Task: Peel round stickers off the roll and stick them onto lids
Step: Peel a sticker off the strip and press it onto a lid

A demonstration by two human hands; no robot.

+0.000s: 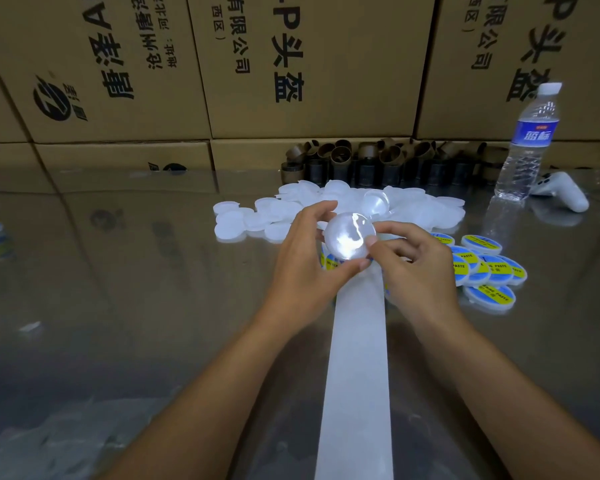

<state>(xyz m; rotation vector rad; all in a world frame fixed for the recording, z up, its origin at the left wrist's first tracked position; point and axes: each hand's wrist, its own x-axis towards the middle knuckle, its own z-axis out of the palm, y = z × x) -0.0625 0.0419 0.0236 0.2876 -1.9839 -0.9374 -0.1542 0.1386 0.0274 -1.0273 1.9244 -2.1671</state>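
Lid (350,236): round, clear, glossy; no long axis; broad face tilted up toward the camera; raised above the table (118,271) at frame centre, no sticker visible on it.

Left hand (305,271): at 9 o'clock of lid; fingers curled, thumb under the lower edge, fingertips on the upper rim; grips lid.

Right hand (416,271): at 4 o'clock of lid; fingers curled, thumb and forefinger pinching lid's right rim.

White backing strip (357,358): long axis from 6 o'clock toward 12, ending beneath the hands.

Sticker roll (328,259): partly hidden under left hand; blue and yellow, lettering cut off.

Plain lids (274,216): loose heap, white, at 12 o'clock of hands.

Stickered lids (489,268): overlapping group at 3 o'clock; blue-yellow labels, "PASTE" legible.

Water bottle (530,140): upright at 2 o'clock; blue label, characters unclear.

White controller (565,192): just beside bottle.

Cardboard cores (361,157): brown rings behind heap.

Cartons (291,64): stacked along the back; printed "头盔", "有限公司", "(西区)".
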